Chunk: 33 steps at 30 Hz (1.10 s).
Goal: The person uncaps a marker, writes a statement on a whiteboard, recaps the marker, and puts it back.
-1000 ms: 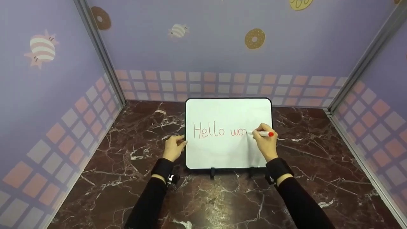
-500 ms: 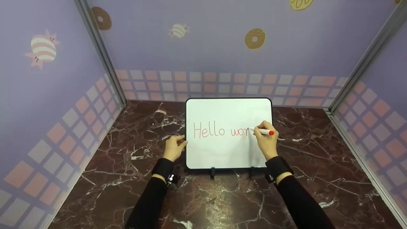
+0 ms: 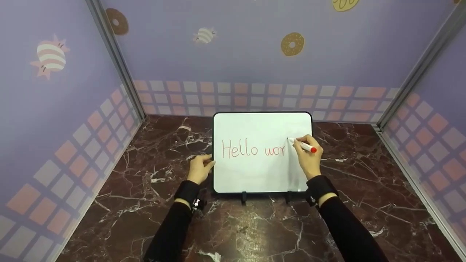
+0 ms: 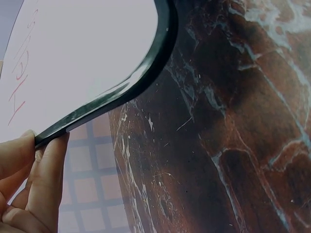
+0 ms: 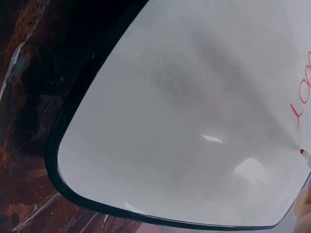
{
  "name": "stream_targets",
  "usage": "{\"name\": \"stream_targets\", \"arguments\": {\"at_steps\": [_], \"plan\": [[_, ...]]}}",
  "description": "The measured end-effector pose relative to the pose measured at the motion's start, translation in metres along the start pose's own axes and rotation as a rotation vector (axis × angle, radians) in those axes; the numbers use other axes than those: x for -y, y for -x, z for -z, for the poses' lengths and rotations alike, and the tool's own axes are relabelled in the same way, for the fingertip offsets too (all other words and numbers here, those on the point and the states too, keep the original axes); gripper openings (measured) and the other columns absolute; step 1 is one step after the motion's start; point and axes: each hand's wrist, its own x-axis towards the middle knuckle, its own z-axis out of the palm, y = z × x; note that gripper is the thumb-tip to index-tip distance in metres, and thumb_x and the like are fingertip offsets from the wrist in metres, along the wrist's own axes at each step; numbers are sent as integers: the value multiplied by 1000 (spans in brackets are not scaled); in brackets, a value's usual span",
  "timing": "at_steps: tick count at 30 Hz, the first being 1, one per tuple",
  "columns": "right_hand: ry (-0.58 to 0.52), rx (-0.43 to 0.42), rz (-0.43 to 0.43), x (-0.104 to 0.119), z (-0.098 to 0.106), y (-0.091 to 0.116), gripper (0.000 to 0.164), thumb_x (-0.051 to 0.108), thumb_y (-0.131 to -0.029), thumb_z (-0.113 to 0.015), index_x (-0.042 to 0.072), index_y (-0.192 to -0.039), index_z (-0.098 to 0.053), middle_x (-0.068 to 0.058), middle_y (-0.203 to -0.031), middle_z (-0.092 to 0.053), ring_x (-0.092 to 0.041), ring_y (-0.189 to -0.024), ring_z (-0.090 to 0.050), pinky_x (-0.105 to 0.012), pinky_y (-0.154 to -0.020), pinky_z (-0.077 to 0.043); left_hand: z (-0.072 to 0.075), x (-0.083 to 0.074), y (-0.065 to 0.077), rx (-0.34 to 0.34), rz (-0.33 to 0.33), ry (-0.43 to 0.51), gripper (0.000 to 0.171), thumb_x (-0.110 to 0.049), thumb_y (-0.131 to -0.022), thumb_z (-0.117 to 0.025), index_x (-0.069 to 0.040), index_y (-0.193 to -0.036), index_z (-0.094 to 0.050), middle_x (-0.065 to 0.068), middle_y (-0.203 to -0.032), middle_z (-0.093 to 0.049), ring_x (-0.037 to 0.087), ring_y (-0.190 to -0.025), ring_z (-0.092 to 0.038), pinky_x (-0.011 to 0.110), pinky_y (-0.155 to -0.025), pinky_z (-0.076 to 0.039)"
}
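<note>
A whiteboard (image 3: 251, 174) with a black frame stands on the table, bearing the red handwriting "Hello wor" (image 3: 253, 149). My left hand (image 3: 199, 169) pinches its left edge; in the left wrist view the thumb lies on the front and the fingers (image 4: 48, 179) behind the frame. My right hand (image 3: 309, 156) holds a white marker with a red end (image 3: 304, 145), its tip up and right of the "r". In the right wrist view the marker's red tip (image 5: 302, 151) is right at the board surface, beside the letters; most of the hand is out of that view.
Two black stand feet (image 3: 244, 197) show under the board's lower edge. The table (image 3: 145, 218) is dark red marble with white veins. Purple walls with a checked band (image 3: 240, 94) close off the back and both sides.
The right hand has finished the "r" stroke and moved up and to the right with the marker. The left hand stays at the board's left edge.
</note>
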Motion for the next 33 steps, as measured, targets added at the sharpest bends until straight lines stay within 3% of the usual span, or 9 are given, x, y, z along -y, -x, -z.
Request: {"name": "stream_targets", "arguments": {"at_steps": [8, 16, 27, 33], "plan": [[66, 18, 26, -1, 4, 3, 7, -6, -78, -65, -3, -72, -64, -16, -76, -69, 2, -61, -58, -11, -55, -45, 1, -3, 0, 12, 36, 6, 35, -3, -92, -67, 11, -124, -63, 27, -98, -72, 43, -75, -71, 36, -62, -61], [101, 79, -21, -3, 16, 5, 14, -6, -73, -62, 1, -61, -58, -6, -59, -64, 0, -48, -57, -17, -45, -40, 1, -2, -1, 16, 34, 2, 34, -3, -93, -66, 11, -124, -63, 27, -98, -72, 43, -77, -71, 35, -64, -62], [65, -37, -52, -6, 27, 3, 10, -10, -77, -61, -6, -68, -59, -17, -72, -65, 3, -53, -56, -11, -51, -43, 1, 2, -1, 8, 37, 20, 35, -2, -92, -66, 13, -123, -62, 29, -99, -72, 40, -72, -71, 34, -62, -61], [85, -39, -62, -13, 27, 3, 9, -6, -81, -63, -4, -71, -62, -17, -74, -68, 4, -56, -59, -12, -52, -44, 0, 0, -1, 12, 34, 4, 35, -3, -92, -66, 12, -124, -62, 28, -96, -72, 43, -73, -71, 36, -62, -61]]}}
